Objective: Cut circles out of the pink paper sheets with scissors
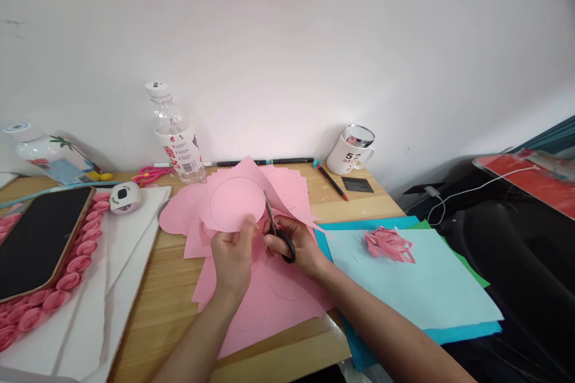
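My left hand (232, 254) pinches a pink paper sheet (238, 200) with a pencilled circle on it and holds it up above the desk. My right hand (296, 245) grips black-handled scissors (277, 230); their blades point up along the circle's right edge, at the paper. More pink sheets (269, 299) lie flat under both hands, one marked with another circle.
On the wooden desk (162, 293), a plastic bottle (176, 134) and white mug (350, 151) stand by the wall with pens (265, 162). At left, a dark tablet (38, 239) lies among pink paper roses (83, 248) on white board. Pink scraps (390, 244) lie on light blue paper (404, 278) at right.
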`<move>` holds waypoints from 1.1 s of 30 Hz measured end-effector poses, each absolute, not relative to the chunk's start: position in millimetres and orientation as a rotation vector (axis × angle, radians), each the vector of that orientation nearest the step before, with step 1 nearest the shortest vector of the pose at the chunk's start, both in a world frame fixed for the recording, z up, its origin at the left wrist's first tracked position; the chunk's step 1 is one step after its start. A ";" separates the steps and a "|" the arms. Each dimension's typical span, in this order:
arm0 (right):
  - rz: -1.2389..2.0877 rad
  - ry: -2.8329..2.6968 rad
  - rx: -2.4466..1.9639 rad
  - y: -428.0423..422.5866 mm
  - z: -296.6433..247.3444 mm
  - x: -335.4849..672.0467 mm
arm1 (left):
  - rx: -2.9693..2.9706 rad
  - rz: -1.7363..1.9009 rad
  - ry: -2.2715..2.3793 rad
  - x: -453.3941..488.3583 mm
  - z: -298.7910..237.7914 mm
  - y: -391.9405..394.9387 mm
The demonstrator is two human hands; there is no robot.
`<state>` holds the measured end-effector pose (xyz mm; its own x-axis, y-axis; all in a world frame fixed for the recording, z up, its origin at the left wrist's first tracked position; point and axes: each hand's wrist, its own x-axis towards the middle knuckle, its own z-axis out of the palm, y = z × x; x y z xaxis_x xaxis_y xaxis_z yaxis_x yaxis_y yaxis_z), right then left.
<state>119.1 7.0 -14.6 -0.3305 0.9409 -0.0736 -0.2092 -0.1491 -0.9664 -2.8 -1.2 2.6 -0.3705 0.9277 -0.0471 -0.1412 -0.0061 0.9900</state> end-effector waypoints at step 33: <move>1.581 -1.271 -1.000 6.9 -4.8 119.3 | 0.942 1.513 1.464 -1.7 13.1 -3.8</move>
